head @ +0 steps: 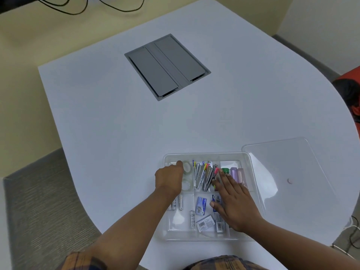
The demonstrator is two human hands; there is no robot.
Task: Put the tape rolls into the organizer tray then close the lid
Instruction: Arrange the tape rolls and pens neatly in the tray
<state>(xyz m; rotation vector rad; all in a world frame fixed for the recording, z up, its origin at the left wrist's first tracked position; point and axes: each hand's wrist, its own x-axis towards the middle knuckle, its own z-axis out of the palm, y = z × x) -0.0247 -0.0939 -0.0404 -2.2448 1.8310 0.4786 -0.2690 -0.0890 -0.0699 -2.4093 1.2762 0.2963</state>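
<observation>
A clear plastic organizer tray (206,155) sits on the white table near its front edge. In the tray's far-left compartment lies a clear tape roll (187,167), with a second clear tape roll (186,185) just in front of it. My left hand (169,178) reaches into that compartment, its fingers closed on the far roll. My right hand (234,203) lies flat with fingers spread over the tray's right half, holding nothing. The clear lid (288,172) rests on the table to the right of the tray, its left edge tucked behind the tray's rim.
Other compartments hold clips with coloured tips (204,176), batteries (180,202), staple boxes (201,206) and pastel cases (236,173). A grey cable hatch (167,66) is set into the table farther back. The table edge curves away on the right.
</observation>
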